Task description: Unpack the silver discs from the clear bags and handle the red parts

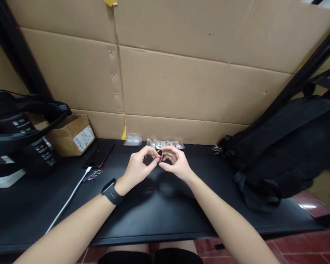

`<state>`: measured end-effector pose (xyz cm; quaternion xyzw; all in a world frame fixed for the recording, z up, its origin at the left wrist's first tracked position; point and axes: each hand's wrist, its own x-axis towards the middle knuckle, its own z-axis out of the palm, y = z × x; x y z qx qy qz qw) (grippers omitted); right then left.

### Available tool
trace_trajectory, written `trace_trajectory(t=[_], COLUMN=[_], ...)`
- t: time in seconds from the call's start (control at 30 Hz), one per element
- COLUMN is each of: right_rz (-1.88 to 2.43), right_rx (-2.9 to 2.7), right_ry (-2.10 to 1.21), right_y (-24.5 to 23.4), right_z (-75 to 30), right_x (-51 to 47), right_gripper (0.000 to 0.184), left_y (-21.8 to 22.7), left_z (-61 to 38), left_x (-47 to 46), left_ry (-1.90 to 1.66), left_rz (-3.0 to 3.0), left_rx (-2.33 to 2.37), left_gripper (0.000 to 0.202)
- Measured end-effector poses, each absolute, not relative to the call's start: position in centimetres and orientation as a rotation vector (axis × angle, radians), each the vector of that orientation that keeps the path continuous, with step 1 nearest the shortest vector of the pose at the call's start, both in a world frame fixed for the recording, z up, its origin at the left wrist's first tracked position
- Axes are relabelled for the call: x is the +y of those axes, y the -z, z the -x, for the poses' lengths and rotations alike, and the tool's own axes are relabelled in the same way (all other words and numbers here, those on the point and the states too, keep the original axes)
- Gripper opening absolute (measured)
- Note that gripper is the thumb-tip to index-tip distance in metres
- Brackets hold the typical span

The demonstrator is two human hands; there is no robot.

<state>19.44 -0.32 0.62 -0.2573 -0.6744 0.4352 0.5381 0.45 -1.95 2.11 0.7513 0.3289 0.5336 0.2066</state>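
Observation:
My left hand (139, 165) and my right hand (175, 162) meet above the middle of the black table (154, 212). Both pinch a small round dark disc (159, 153) between fingertips; the nails are red. A black smartwatch (112, 191) sits on my left wrist. Just behind the hands, against the cardboard wall, lie clear plastic bags of small round parts (166, 143) and another small clear bag (132, 139).
A black backpack (286, 150) fills the right side of the table. At left stand a cardboard box (71, 134), a black device (19, 128), a phone (99, 154), a white cable (68, 200) and keys (92, 176). Cardboard sheets (181, 73) back the table.

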Motion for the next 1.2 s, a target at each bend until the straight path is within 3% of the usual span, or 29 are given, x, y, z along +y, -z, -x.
trace_trajectory(t=[0.27,0.63,1.2], right_rz=[0.624,0.707,0.729], right_rx=[-1.662,-1.574,-1.440], right_ry=[-1.001,-0.922,-1.044], right_y=[-0.6,-1.0,-1.4], right_z=[-19.3,-19.1,-18.4], right_x=[-0.5,-0.4,-0.9], right_gripper=[0.051,0.023,0.017], left_y=[-2.1,-1.6,-1.6], left_z=[-0.3,-0.7,-0.5], left_x=[-1.7,-0.7,-0.8], left_ry=[-1.430,-1.362,-1.420], left_rz=[-2.044,-1.552,-1.563], left_rx=[0.946,0.838,0.875], left_gripper=[0.025,0.044,0.047])
